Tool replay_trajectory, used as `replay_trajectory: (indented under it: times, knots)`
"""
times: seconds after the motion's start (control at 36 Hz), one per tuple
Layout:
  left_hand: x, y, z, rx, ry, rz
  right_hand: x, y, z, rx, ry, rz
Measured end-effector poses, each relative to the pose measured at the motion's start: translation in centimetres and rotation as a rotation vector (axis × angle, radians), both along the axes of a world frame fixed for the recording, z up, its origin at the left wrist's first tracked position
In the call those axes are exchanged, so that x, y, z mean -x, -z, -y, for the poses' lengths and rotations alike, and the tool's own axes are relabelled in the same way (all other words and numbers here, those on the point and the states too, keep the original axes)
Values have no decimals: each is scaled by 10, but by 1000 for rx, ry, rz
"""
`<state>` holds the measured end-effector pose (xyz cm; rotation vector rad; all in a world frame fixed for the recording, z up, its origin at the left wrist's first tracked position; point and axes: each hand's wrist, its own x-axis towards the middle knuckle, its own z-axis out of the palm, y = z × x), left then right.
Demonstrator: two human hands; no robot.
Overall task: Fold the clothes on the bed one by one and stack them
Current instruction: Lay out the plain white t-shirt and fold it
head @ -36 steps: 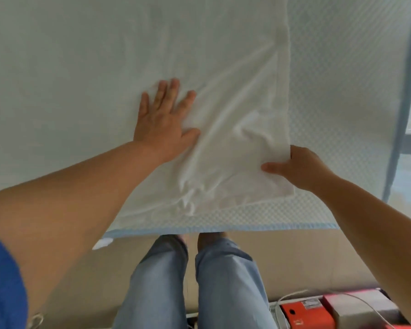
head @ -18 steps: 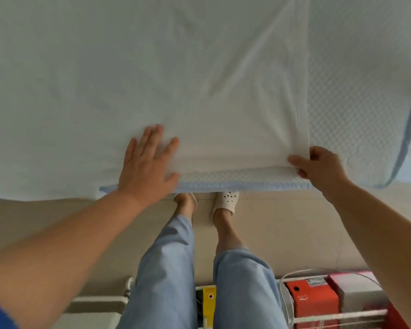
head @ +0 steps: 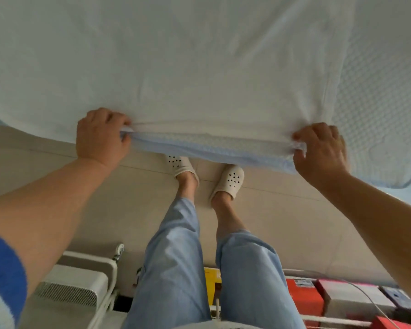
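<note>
With my left hand (head: 102, 138) and right hand (head: 318, 148) pinching the garment (head: 199, 91) hem, I risk dragging up the bedsheet (head: 377, 103) too.

Both bare forearms reach forward, the left one coming out of a blue sleeve (head: 3, 276). The left hand (head: 101, 138) is curled into a fist-like grip, knuckles up, its fingers (head: 119, 119) bent over and its thumb tucked beneath what it pinches. The right hand (head: 320, 150) mirrors it well apart to the other side, fingers (head: 301, 136) hooked down in a grip with the wrist bent slightly. Below the grips, the person's two legs in light blue trousers (head: 176, 269) stand close together.
</note>
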<state>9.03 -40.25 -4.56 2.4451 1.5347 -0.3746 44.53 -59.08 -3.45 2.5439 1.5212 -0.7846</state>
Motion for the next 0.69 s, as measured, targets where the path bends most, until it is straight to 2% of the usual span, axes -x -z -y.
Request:
replay_trajectory:
  times: [0.17, 0.33, 0.5, 0.61, 0.69]
  knots:
    - [27, 1, -5, -73, -130, -15, 0, 3, 0, -38, -36, 62]
    - [35, 2, -17, 0, 26, 48, 0, 2, -9, -43, -127, 174]
    - [47, -3, -23, 4, -13, 109, -6, 1, -15, -61, -181, 266]
    - [53, -7, -23, -31, 34, 185, -12, -4, -21, 18, -210, 297]
    - [57, -3, -20, -23, 46, 129, -14, -9, -20, 97, -207, 277]
